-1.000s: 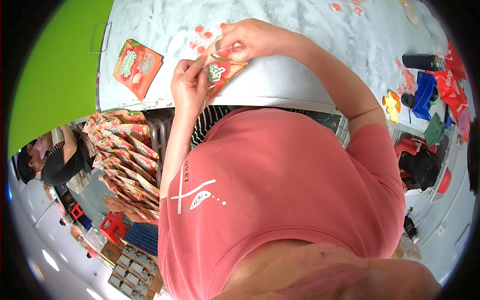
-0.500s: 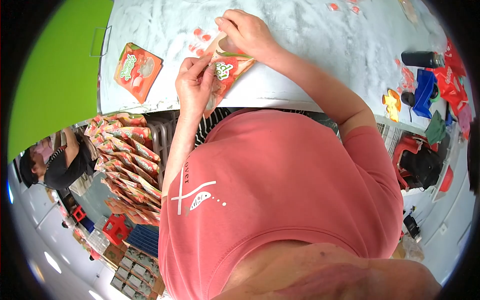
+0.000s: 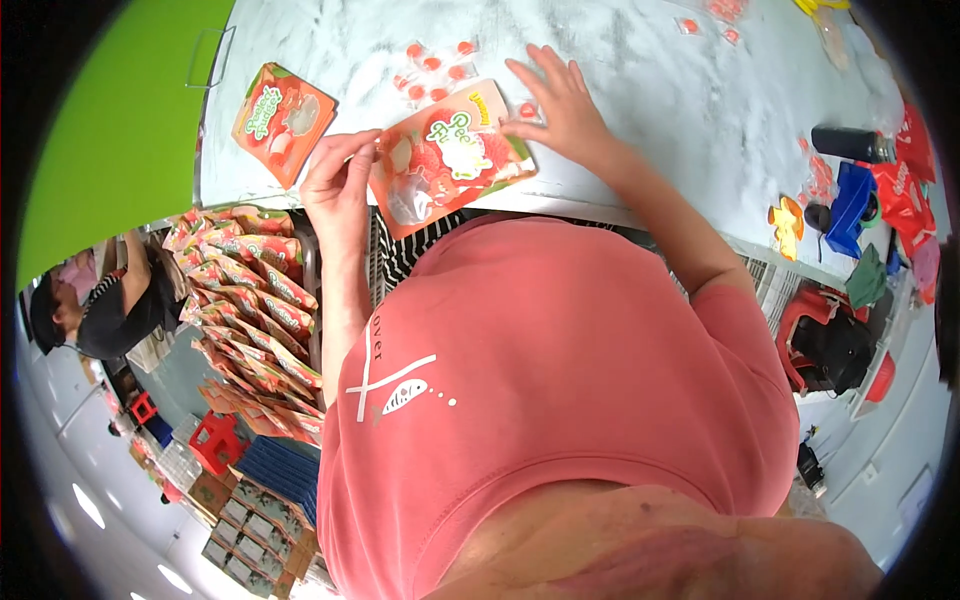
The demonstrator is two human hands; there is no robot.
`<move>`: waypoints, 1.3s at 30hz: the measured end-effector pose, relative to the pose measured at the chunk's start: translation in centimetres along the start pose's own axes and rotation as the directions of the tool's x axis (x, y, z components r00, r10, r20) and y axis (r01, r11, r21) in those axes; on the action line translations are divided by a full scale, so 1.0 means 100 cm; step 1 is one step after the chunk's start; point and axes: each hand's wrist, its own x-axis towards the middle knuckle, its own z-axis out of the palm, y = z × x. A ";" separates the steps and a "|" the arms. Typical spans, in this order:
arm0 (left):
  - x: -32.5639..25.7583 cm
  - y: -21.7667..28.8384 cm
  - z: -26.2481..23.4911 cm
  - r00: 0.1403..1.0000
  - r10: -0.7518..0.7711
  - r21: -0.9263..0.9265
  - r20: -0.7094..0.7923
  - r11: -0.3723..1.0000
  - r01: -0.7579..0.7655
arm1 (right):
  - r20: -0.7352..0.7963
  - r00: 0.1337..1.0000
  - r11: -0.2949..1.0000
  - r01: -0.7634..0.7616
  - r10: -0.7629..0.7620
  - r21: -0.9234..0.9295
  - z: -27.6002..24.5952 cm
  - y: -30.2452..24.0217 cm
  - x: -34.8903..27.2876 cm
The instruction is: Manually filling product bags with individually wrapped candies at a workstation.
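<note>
An orange-and-red candy pouch [image 3: 420, 190] lies near the table's front edge, its printed front facing up and its body slanted. My left hand [image 3: 338, 178] pinches the pouch's left edge between thumb and fingers. Over the opposite edge, my right hand [image 3: 568, 112] is open with its fingers spread; its thumb is at the pouch's upper right edge, and whether it touches cannot be told. A small wrapped red candy [image 3: 528, 110] lies under the right hand. Just behind the pouch are several more wrapped candies [image 3: 432, 63]. A second, similar pouch [image 3: 284, 122] lies to the left.
Many filled pouches [image 3: 250, 320] stand in rows in a crate at my left. Along the table's right side are a dark bottle [image 3: 850, 143], a blue holder [image 3: 850, 205] and red bags [image 3: 905, 190]. A co-worker [image 3: 120, 310] is beyond the crate; a green panel [image 3: 120, 130] borders the table.
The pouch has turned from a tilted position with its mouth held wide to lying flatter, front up. My right hand has let go and spread its fingers. More candies show behind the pouch.
</note>
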 end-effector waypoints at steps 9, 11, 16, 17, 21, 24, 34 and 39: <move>-0.018 -0.017 0.046 0.918 0.239 0.595 0.316 0.704 -0.388 | 0.046 0.999 0.998 0.015 -0.012 -0.054 0.022 -0.005 0.009; -0.005 -0.020 0.055 0.900 0.273 0.591 0.340 0.682 -0.430 | 0.044 0.996 0.993 -0.079 0.076 0.088 0.016 -0.004 0.002; 0.030 -0.015 0.066 0.789 0.195 0.570 0.583 0.594 -0.567 | 0.079 0.975 0.941 -0.221 0.208 0.254 0.003 -0.017 -0.013; 0.036 -0.016 0.068 0.749 0.138 0.560 0.648 0.581 -0.591 | 0.045 0.987 0.962 -0.161 0.155 0.220 0.004 -0.016 -0.015; 0.052 -0.017 0.077 0.655 0.038 0.542 0.754 0.527 -0.655 | -0.010 0.994 0.982 -0.104 0.107 0.159 0.004 -0.015 -0.018; 0.059 -0.011 0.078 0.634 0.000 0.539 0.774 0.526 -0.658 | 0.010 0.990 0.979 -0.141 0.141 0.144 0.007 -0.018 -0.018; 0.047 0.042 0.033 0.778 0.195 0.506 0.597 0.661 -0.554 | 0.085 0.994 0.996 -0.078 0.074 0.052 0.031 -0.022 -0.002; 0.034 0.067 -0.005 0.874 0.229 0.575 0.429 0.677 -0.459 | 0.001 0.991 0.941 -0.129 0.135 0.314 0.038 -0.016 0.036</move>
